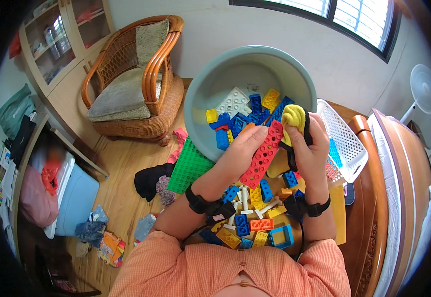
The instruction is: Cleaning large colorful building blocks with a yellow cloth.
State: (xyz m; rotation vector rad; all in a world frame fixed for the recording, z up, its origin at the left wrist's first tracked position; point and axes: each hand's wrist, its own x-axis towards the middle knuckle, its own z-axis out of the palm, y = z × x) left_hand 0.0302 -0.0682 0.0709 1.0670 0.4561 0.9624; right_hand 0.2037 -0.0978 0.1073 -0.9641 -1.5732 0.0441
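My left hand (243, 146) grips a long red toy building brick (261, 157), its studded face up and tilted. My right hand (308, 143) holds a bunched yellow cloth with black edging (293, 119) against the brick's upper end. Behind both hands stands a large grey-green plastic tub (204, 80) with blue and yellow bricks and a white studded piece (234, 101) in it. Below my hands lie loose bricks, among them an orange one (261, 224), a dark blue one (242, 225), white post pieces (245, 200) and a light blue frame (283, 236).
A green studded baseplate (190, 165) lies left of the tub. To the right is a white perforated basket (343, 143) beside a wooden bed frame (371, 208). Clothes (150, 182) lie on the floor, and a rattan armchair (133, 85) stands at the back left.
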